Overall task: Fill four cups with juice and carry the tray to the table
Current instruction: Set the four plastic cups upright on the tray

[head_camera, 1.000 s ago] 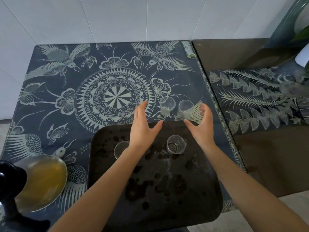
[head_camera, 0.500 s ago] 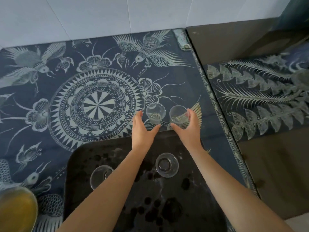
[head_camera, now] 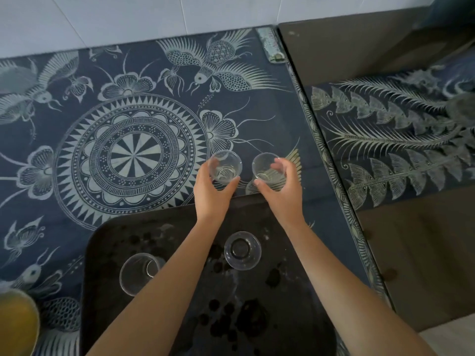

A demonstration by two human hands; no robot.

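Note:
Two clear empty cups stand on the patterned blue cloth just beyond the dark tray (head_camera: 295,317). My left hand (head_camera: 210,194) grips the left cup (head_camera: 225,166), thumb and fingers curled round its wall. Around the right cup (head_camera: 266,167) my right hand (head_camera: 284,194) is wrapped the same way. On the tray stand two more clear empty cups: one (head_camera: 242,250) between my forearms, one (head_camera: 137,273) at the left, partly hidden by my left arm. A container of yellow juice (head_camera: 15,322) shows at the bottom left corner.
The blue cloth (head_camera: 102,150) with white bird and flower patterns covers the counter up to a white tiled wall. To the right lies a dark brown surface (head_camera: 411,253) with another patterned cloth. The tray surface is blotchy with dark spots.
Both hands moved forward from above the tray's far edge and closed round the two cups on the cloth. The view shifted forward and down, so the juice container slid to the corner.

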